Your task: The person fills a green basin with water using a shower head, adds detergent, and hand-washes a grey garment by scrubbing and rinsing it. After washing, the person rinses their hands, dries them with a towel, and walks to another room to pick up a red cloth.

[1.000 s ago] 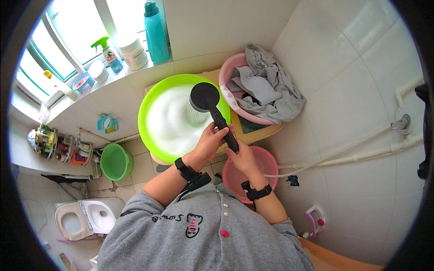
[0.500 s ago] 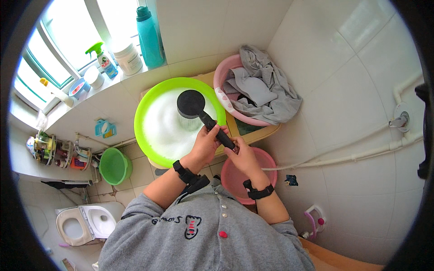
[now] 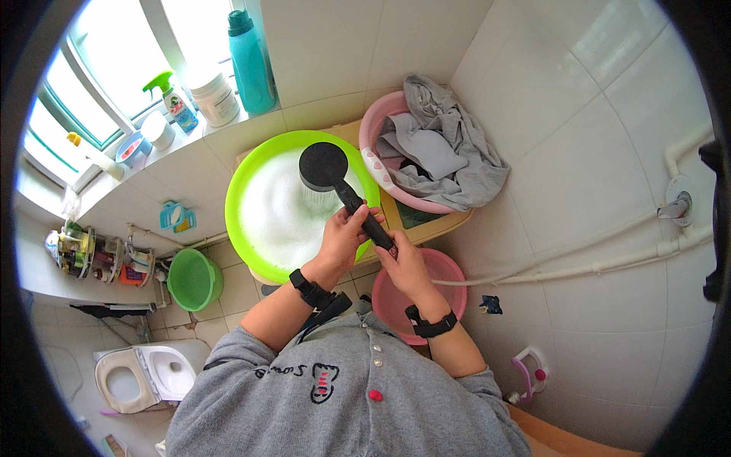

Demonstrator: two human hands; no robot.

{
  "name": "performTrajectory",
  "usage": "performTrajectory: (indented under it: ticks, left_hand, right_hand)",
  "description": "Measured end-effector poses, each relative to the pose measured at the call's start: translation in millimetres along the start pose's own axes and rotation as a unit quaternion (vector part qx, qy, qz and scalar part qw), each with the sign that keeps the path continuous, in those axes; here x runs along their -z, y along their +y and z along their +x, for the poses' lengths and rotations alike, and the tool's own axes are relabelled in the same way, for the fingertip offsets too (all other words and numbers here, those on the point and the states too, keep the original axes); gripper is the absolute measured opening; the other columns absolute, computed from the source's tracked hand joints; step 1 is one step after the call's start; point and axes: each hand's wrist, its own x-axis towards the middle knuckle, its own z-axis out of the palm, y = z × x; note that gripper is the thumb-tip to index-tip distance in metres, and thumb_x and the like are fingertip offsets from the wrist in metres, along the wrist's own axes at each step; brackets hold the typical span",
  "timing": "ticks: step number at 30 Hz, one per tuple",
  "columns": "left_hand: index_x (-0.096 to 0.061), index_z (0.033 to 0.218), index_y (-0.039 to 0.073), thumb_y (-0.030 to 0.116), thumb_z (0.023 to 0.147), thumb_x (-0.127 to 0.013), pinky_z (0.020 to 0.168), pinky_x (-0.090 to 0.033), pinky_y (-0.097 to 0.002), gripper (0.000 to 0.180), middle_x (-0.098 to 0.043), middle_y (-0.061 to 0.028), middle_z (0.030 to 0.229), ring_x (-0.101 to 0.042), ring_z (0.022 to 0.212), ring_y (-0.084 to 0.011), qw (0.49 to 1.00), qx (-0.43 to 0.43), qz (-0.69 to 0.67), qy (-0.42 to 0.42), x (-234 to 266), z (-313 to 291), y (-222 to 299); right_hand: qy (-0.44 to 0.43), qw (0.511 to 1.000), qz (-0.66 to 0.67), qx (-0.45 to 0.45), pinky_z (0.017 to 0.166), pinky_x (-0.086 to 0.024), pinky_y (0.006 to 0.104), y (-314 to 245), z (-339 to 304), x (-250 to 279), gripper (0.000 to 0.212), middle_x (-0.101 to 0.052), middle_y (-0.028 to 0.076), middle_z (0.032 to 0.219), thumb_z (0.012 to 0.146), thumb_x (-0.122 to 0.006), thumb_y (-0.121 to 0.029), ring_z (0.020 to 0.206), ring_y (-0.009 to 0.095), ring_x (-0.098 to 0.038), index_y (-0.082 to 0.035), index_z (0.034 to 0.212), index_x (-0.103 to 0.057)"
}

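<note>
A black shower head is tilted over a large lime-green basin, and fine streams of water fall from its face. White suds fill the basin. Around the middle of the handle my left hand is closed. Lower down, my right hand grips the handle's end, where a pale hose runs off to the right. Beside the green basin, a pink basin holds crumpled grey clothes. Another pink basin sits lower, partly behind my right forearm.
A wall tap and white pipes are on the right. On the windowsill stand a teal bottle, a spray bottle and a white tub. A green bucket and a toilet are on the left.
The shower head has shifted very slightly upward and to the right, both hands with it. Water keeps falling into the suds. Both hands keep their grip.
</note>
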Motion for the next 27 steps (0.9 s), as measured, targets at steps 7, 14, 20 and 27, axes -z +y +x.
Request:
performTrajectory:
  ticks: [7,14,20,27]
  left_hand:
    - [-0.046,0.133,-0.002,0.021,0.103,-0.055,0.092,-0.057,-0.0431,0.039,-0.062,-0.0183,0.123,-0.065,0.111,-0.0286,1.000,0.007,-0.011,0.022,0,-1,2]
    - [-0.046,0.134,-0.001,0.023,0.103,-0.055,0.092,-0.056,-0.0412,0.039,-0.063,-0.0153,0.121,-0.065,0.110,-0.0269,0.999,-0.008,0.038,0.038,10,-1,-6]
    - [-0.047,0.130,0.004,0.022,0.104,-0.053,0.088,-0.056,-0.0393,0.032,-0.064,-0.0124,0.115,-0.066,0.106,-0.0247,0.999,-0.047,-0.004,0.012,0,-5,12]
    - [-0.044,0.130,0.008,0.020,0.105,-0.051,0.091,-0.055,-0.0411,0.029,-0.065,-0.0121,0.111,-0.064,0.106,-0.0262,0.989,0.015,-0.027,-0.147,-98,4,10]
  right_hand:
    - [-0.017,0.999,0.031,0.011,0.063,-0.048,0.0365,-2,3,2,0.030,-0.061,0.012,0.079,0.092,-0.068,-0.017,0.069,0.023,-0.060,-0.001,0.113,-0.054]
    - [-0.056,0.998,0.004,-0.013,0.074,-0.052,0.0405,-6,3,1,0.037,-0.067,0.017,0.093,0.092,-0.069,-0.019,0.083,0.030,-0.066,0.000,0.119,-0.054]
    - [0.294,0.896,-0.272,0.189,0.116,-0.026,0.0543,-38,1,110,0.063,-0.039,0.021,0.150,0.088,-0.067,-0.015,0.141,0.043,-0.033,-0.002,0.145,-0.042]
    - [0.579,0.640,-0.495,0.101,0.119,-0.009,0.0638,-97,-24,262,0.083,-0.021,0.018,0.163,0.084,-0.069,-0.021,0.150,0.046,-0.012,-0.006,0.155,-0.029]
